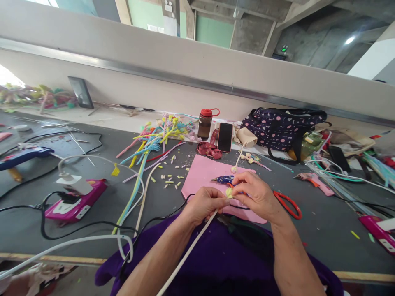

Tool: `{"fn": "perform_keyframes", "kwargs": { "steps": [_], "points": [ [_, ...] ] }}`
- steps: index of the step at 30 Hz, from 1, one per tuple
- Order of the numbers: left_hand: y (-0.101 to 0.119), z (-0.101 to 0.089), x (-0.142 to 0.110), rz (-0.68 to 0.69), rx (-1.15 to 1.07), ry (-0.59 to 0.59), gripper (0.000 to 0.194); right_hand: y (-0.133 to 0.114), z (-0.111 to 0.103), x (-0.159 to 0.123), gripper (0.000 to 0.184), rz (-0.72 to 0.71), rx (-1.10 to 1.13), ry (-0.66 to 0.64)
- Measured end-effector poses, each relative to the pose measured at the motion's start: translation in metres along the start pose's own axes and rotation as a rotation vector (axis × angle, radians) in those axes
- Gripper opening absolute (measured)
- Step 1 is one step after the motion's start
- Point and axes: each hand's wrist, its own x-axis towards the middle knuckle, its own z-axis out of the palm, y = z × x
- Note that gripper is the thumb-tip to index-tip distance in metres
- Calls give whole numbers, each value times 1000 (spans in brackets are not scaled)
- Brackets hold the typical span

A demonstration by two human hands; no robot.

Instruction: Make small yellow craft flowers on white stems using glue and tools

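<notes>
My left hand (209, 202) is closed in a pinch on the lower side of a small pale-yellow fuzzy piece (228, 192), which looks like a pipe-cleaner flower. On its other side, the fingertips of my right hand (253, 194) pinch the same piece. Both hands are over a pink sheet (202, 172). Just behind them lies a dark blue glue gun (222, 179) with its tip to the left, partly hidden by my right hand. Red-handled scissors (288, 204) rest to the right, their blades hidden. A white cord (188, 253) runs down from beneath my left hand.
Small cut pieces (169, 182) scatter left of the sheet, near bundled pipe cleaners (163, 131). Behind stand a bottle (204, 125), a phone (225, 137) and a patterned bag (274, 128). A magenta power strip (77, 201) with cables lies left; a pink glue gun (316, 182) lies right.
</notes>
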Motion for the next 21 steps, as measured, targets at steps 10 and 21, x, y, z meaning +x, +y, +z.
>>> {"fn": "perform_keyframes", "kwargs": {
  "steps": [10,21],
  "points": [
    [3,-2,-1,-49,-162,-52,24,1,-4,-3,16,-1,154,92],
    [0,-7,2,-6,-432,-136,21,1,13,-2,22,394,430,284]
  ]
}}
